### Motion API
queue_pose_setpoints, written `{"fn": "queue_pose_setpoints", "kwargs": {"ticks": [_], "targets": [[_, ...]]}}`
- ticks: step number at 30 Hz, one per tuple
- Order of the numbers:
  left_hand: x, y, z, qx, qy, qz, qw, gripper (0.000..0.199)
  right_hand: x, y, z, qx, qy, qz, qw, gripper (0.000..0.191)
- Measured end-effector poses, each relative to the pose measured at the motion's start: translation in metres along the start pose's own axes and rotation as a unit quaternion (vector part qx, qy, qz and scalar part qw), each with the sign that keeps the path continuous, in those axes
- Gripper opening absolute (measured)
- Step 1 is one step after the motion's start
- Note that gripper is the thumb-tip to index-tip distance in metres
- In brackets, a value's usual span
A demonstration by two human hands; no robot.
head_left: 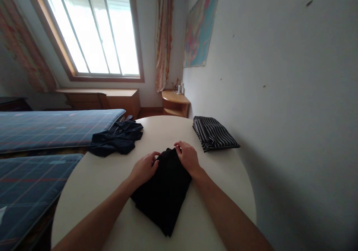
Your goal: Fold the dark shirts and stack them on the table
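Note:
A folded black shirt (165, 191) lies on the white round table (106, 191) in front of me, one corner pointing towards me. What looks like its collar is at the far end. My left hand (145, 168) is at the upper left edge, its fingers curled and closed on the cloth. On the opposite side, my right hand (188, 157) grips the far right edge near the collar, fingertips bent over it. The undersides of both hands and the exact finger contact are partly hidden.
A crumpled dark navy garment (119, 137) lies at the table's far left edge. A folded black-and-white striped garment (214, 133) rests at the far right, near the wall (293, 124). Plaid mattresses (56, 129) stand to the left. A corner shelf (175, 97) is beyond the table.

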State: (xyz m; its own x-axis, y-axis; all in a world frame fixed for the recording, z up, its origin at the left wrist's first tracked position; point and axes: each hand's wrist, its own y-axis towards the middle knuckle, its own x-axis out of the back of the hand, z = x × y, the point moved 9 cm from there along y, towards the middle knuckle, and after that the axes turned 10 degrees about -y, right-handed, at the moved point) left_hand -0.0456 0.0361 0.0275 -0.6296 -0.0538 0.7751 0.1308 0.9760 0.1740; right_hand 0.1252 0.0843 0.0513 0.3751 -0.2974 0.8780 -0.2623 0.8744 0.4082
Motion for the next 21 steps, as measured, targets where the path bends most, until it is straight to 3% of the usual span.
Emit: {"fn": "queue_pose_setpoints", "kwargs": {"ticks": [7, 14, 21], "targets": [[-0.002, -0.002, 0.000, 0.014, 0.027, 0.008, 1.000, 0.029, -0.023, 0.000, -0.010, -0.019, -0.015, 0.066, 0.998, 0.035], [0.003, -0.010, 0.007, 0.108, 0.129, 0.036, 0.985, 0.045, -0.008, -0.013, -0.026, -0.069, -0.057, 0.101, 0.991, 0.044], [-0.001, -0.011, 0.005, 0.109, 0.170, 0.065, 0.977, 0.045, 0.007, -0.030, -0.048, -0.154, -0.132, 0.166, 0.965, 0.047]]}}
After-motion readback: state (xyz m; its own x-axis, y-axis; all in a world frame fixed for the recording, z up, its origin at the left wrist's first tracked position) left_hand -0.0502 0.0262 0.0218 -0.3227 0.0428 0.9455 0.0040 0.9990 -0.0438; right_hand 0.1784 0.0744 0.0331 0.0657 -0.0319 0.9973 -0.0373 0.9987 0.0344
